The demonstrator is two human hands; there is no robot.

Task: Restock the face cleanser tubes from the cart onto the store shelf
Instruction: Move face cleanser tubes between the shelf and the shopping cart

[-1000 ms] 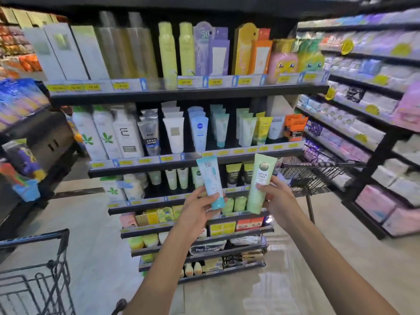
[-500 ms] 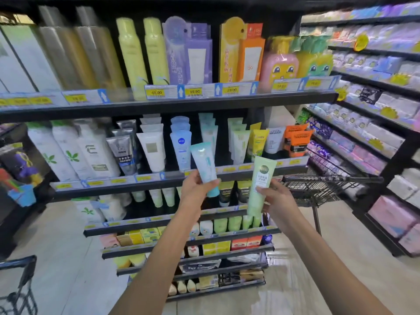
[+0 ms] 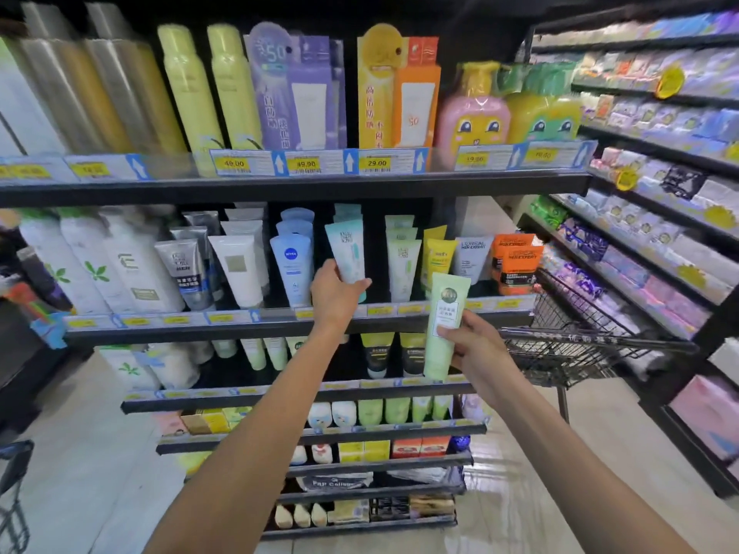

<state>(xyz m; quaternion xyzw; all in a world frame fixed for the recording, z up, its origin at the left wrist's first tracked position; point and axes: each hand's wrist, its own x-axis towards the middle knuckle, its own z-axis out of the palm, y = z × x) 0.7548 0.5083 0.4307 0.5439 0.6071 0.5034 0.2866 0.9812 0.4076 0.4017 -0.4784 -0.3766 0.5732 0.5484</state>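
My left hand (image 3: 336,293) grips a light blue cleanser tube (image 3: 347,249) by its lower end and holds it upright at the second shelf (image 3: 248,329), in front of a row of matching blue tubes (image 3: 347,211). To its right, my right hand (image 3: 476,345) holds a pale green cleanser tube (image 3: 443,325) upright, lower and in front of the shelf edge. Light green tubes (image 3: 403,265) stand on the shelf just right of the blue row.
A black wire cart (image 3: 576,337) stands at the right between this shelving and a side rack (image 3: 648,217) of packets. Another cart's corner (image 3: 12,493) shows at the lower left. Shelves above and below hold bottles, boxes and more tubes.
I have come closer to the shelving. My left hand has lifted the blue tube up and forward to the second shelf's blue row. My right hand has kept the green tube lower.
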